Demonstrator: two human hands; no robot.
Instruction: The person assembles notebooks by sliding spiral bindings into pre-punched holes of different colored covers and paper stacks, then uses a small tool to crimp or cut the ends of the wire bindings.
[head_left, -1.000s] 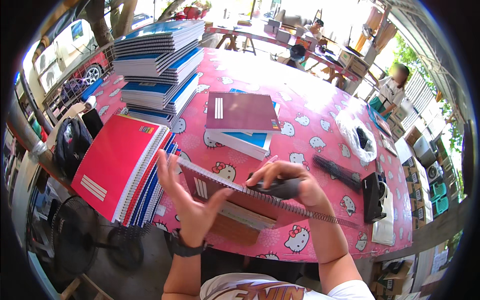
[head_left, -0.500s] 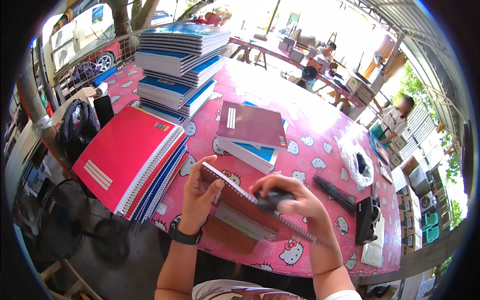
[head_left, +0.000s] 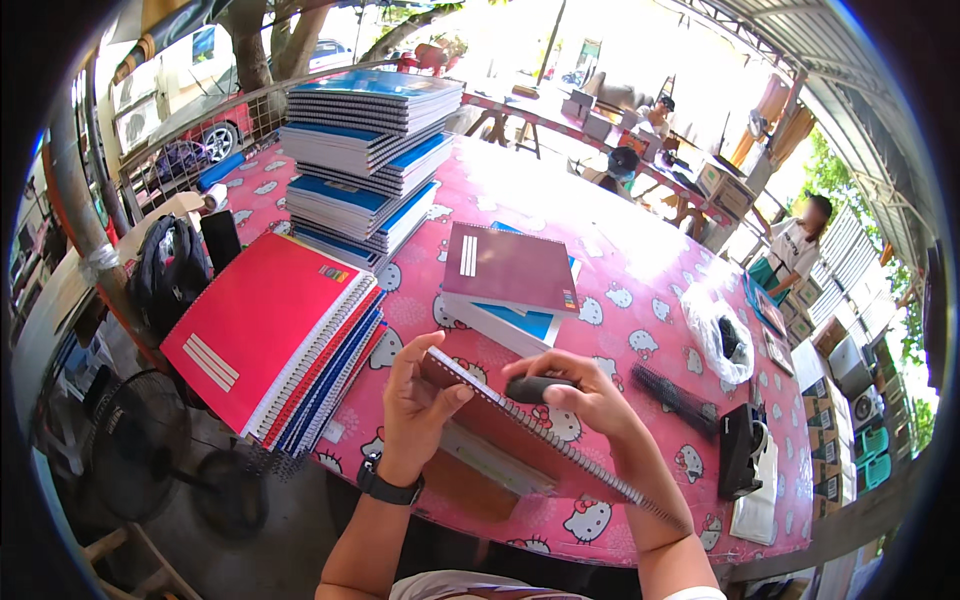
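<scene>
My left hand (head_left: 425, 410) pinches the top corner of a thin maroon notebook (head_left: 475, 410), thumb on the near side and fingers behind. The notebook is tilted, its punched white edge facing up and right. Along that edge a dark spiral coil (head_left: 590, 468) runs down to the right, its loose end stretching past the notebook across my right forearm. In my right hand (head_left: 585, 390) is a smooth black rounded object (head_left: 538, 388), its kind unclear, held close above the coil. Beyond my hands another maroon notebook (head_left: 510, 262) lies on blue-covered ones (head_left: 515, 325).
Red and blue spiral notebooks (head_left: 265, 335) are piled at left, before a tall stack of blue notebooks (head_left: 370, 150). Loose black coils (head_left: 675, 400), a plastic bag (head_left: 718, 335) and a black box (head_left: 740, 450) are at right on the pink table (head_left: 620, 300). A person (head_left: 798, 245) stands beyond.
The black object has shifted slightly up in my right hand and shows less blur. More coil shows along the notebook's edge. The view has shifted a little.
</scene>
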